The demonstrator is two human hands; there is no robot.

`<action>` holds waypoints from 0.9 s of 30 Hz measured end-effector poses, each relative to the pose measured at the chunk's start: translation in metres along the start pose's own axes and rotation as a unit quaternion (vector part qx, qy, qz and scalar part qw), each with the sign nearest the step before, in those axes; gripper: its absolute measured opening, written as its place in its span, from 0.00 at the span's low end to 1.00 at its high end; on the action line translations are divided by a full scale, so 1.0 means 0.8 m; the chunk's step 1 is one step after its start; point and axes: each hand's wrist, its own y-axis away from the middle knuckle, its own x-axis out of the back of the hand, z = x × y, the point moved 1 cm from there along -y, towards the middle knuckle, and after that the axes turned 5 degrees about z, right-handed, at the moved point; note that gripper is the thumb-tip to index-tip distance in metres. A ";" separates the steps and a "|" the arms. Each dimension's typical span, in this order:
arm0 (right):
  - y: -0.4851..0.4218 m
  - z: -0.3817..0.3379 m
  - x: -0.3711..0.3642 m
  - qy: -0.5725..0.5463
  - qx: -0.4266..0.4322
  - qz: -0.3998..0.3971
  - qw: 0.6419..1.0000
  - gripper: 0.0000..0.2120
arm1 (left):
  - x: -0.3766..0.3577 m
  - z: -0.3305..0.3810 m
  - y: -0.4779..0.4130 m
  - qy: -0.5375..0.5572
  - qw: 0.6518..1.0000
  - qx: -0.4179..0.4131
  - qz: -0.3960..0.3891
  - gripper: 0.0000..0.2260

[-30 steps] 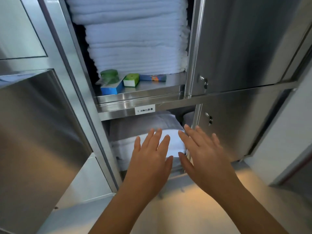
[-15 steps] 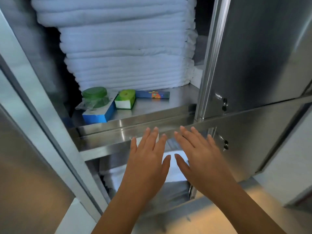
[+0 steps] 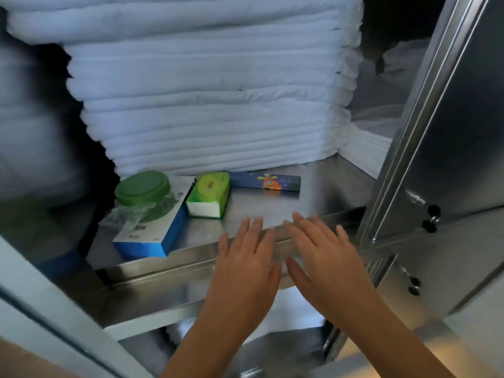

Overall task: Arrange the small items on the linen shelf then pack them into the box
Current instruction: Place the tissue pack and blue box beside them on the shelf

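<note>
On the steel linen shelf [image 3: 321,186] lie several small items in front of a tall stack of white linen. A blue and white box [image 3: 152,236] sits at the left with a green-lidded jar [image 3: 141,195] in crinkled plastic on top of it. Right of it lies a green tissue pack [image 3: 208,197]. Behind that, a long dark blue carton [image 3: 266,182] with an orange picture lies along the linen. My left hand [image 3: 245,266] and my right hand [image 3: 324,257] hover side by side over the shelf's front lip, fingers straight, holding nothing.
The stack of folded white linen [image 3: 207,99] fills the back of the shelf. An open steel cabinet door [image 3: 450,132] with latches stands at the right. More white linen [image 3: 286,315] lies on the shelf below. A steel door frame [image 3: 54,309] runs along the left.
The view has closed in on the shelf. Both hands have risen from in front of the lower shelf up to the front lip of the linen shelf, still flat and empty.
</note>
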 end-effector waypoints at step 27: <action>-0.186 0.113 -0.156 -0.030 0.053 -0.156 0.986 0.25 | -0.117 -0.049 -0.144 -0.089 0.994 0.054 0.011 0.26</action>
